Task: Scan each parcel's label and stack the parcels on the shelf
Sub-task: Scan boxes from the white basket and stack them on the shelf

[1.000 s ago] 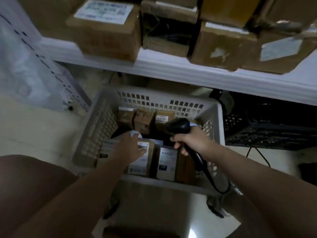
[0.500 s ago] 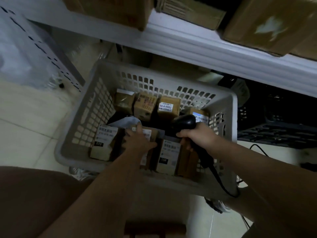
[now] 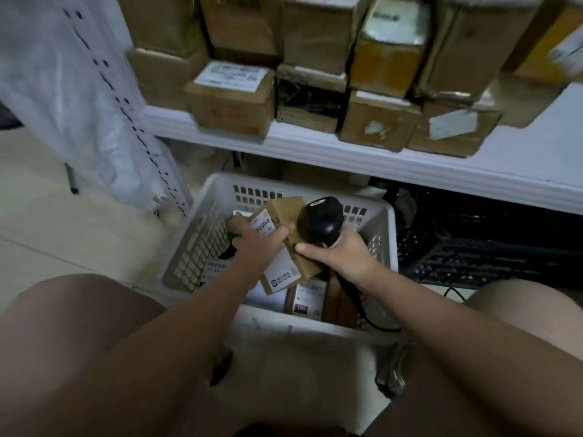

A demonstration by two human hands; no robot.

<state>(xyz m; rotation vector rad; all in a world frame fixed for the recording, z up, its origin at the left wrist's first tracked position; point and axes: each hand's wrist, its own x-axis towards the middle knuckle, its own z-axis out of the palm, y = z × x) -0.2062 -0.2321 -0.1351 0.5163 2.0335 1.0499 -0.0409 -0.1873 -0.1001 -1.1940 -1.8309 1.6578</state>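
Your left hand [image 3: 255, 244] grips the parcel [image 3: 283, 275] above the basket [image 3: 315, 323], label up, long axis running away from you. Your right hand [image 3: 344, 257] clamps the scanner [image 3: 320, 222] just right of the parcel; the shelf [image 3: 378, 159] lies beyond, higher.

Both forearms are extended forward and downward, converging at the hands. The left hand [image 3: 255, 244] is curled around a parcel [image 3: 282, 274], thumb laid across its top. The right hand [image 3: 342, 257] is wrapped around the grip of a scanner [image 3: 320, 220], thumb stretched out leftward.
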